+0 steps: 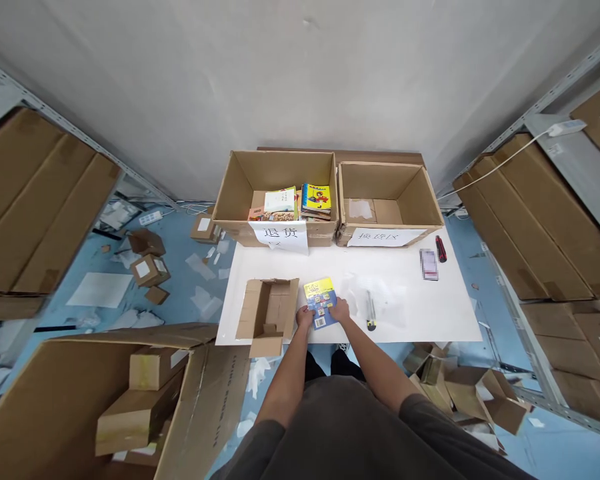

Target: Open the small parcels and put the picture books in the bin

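A blue and yellow book (321, 301) with a barcode near its lower edge is between my two hands, over the front of the white table (445, 313). My left hand (305, 316) grips its left edge, and my right hand (339, 310) grips the right edge. Just left of the book stands an open small cardboard box (274, 310) with its flaps spread. To the right, a utility knife (371, 312) lies on a clear plastic bag (395, 303).
At the back stand a carton of books (233, 230) and another open carton (425, 217), both with paper labels. A red and black tool (441, 249) lies near a blurred card (429, 265). A large carton (80, 393) of parcels is at lower left. Boxes fill the side shelves.
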Demonstrator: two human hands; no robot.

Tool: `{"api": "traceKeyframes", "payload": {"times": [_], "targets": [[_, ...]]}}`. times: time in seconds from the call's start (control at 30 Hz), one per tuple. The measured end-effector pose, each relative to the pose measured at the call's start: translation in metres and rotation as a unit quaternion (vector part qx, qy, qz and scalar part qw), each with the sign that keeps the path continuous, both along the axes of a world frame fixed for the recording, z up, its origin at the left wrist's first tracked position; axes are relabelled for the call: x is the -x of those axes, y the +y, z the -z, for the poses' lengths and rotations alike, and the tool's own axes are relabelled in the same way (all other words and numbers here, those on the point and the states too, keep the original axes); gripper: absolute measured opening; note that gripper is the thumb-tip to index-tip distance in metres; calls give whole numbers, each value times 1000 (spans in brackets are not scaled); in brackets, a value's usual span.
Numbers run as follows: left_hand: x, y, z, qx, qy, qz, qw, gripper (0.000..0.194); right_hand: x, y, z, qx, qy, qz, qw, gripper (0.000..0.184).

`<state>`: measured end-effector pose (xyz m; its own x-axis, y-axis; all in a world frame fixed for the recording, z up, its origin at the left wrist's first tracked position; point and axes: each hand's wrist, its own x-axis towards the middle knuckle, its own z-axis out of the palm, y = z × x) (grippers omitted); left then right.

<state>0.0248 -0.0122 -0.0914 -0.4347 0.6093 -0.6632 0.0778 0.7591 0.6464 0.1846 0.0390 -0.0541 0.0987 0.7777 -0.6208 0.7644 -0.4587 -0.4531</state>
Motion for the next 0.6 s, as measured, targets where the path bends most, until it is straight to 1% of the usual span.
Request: {"api": "traceKeyframes", "payload": {"times": [0.07,0.13,0.2,0.23,0.3,0.33,0.4,0.43,0.5,0.57,0.6], "targets": [[1,0,-3,-9,-37,-9,999,24,-4,4,-1,25,27,40,999,47],[0,0,-11,-28,-65,-19,997,27,-12,6,-9,28,64,57,996,39],[0,1,-26,-59,-90,-26,994,34,-21,6,-25,16,95,61,994,33],[0,2,-36,-77,-104,-26,991,38,-25,6,-37,2,116,68,991,33],[4,7,-62,-116,-137,-15,984,46,-37,6,-67,-42,197,102,974,35],[8,10,-77,-140,-162,-5,977,51,-43,7,-85,-64,258,121,956,37],[16,19,-113,-194,-217,17,956,62,-55,7,-124,-83,398,139,903,46],[20,23,-132,-223,-243,27,944,66,-60,7,-143,-74,455,129,878,53],[26,31,-168,-266,-263,44,927,71,-67,6,-176,-43,526,87,845,63],[28,36,-196,-287,-267,61,918,73,-69,5,-198,-25,559,61,827,69],[28,38,-207,-294,-270,68,915,73,-68,4,-205,-24,565,59,823,72]]}}
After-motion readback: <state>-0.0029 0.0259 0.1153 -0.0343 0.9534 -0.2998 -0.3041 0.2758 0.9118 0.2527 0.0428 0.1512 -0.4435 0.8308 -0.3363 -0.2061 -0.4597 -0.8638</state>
